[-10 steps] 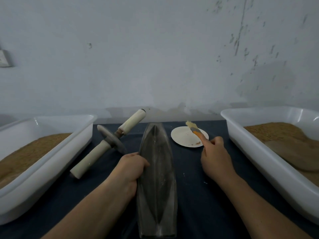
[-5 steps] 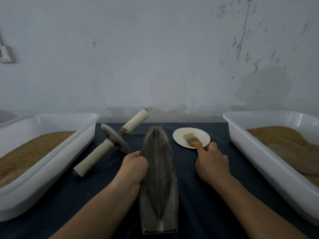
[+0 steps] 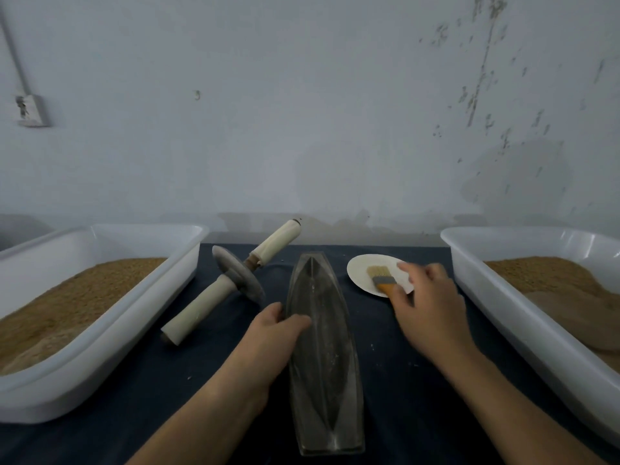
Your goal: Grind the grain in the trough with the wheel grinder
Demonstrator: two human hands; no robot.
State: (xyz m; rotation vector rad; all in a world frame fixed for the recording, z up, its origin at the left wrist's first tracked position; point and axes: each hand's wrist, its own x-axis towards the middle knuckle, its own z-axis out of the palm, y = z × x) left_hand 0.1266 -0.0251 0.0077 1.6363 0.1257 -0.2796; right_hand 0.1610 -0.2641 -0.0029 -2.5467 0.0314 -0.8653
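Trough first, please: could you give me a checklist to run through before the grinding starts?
1. Trough steadied: ok, left hand grips its left rim.
2. Trough loaded: not ok, only pale dust shows inside.
3. Wheel grinder in hand: not ok, it lies on the cloth left of the trough.
4. Right hand free: cannot tell, it covers the brush handle over the plate.
5. Grain nearby: ok, the left tray holds some.

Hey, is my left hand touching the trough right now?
Touching. The head view shows the left hand with fingers curled over the left rim of the trough.
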